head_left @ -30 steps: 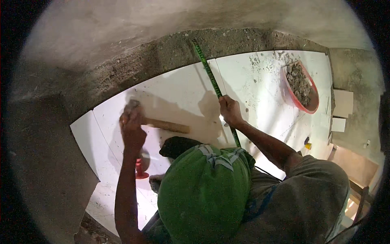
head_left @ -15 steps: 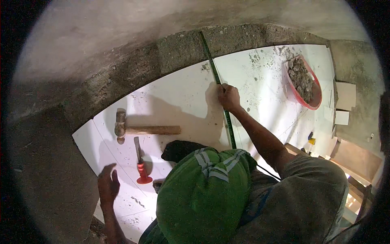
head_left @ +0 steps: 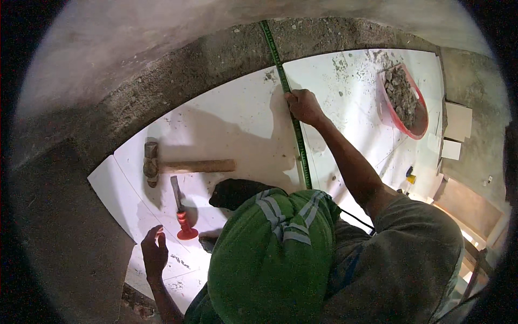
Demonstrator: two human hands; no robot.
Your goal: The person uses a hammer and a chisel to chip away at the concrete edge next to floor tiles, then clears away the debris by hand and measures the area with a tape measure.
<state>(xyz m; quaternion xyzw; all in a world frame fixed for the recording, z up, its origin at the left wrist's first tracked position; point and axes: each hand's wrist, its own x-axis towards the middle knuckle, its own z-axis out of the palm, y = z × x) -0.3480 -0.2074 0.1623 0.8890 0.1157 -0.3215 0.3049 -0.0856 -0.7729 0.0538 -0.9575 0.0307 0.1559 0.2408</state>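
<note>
My right hand (head_left: pixel 305 107) is closed around a long green strip with markings, which looks like a tape measure blade (head_left: pixel 300 148). The strip runs over the white tiles (head_left: pixel 216 129), across the rough bare concrete band (head_left: pixel 226 48), up to the foot of the far wall. My left hand (head_left: pixel 155 251) hovers at the lower left with bent fingers apart and nothing in it. Closest to it lies a chisel (head_left: pixel 182 208) with a red grip and guard. Beyond the chisel rests a hammer (head_left: pixel 183 166) with a wooden handle.
A red basin (head_left: pixel 421 108) of grey rubble (head_left: pixel 401 97) stands at the far right. Two pale tile pieces (head_left: pixel 458 121) lie past the tiling's right edge. Green cloth with grey bands (head_left: pixel 270 259) and a dark shoe (head_left: pixel 237 193) fill the near middle.
My right hand has slid the green strip farther away, and its far end now reaches the wall. My left hand has shifted slightly to the right. The view has tilted a little.
</note>
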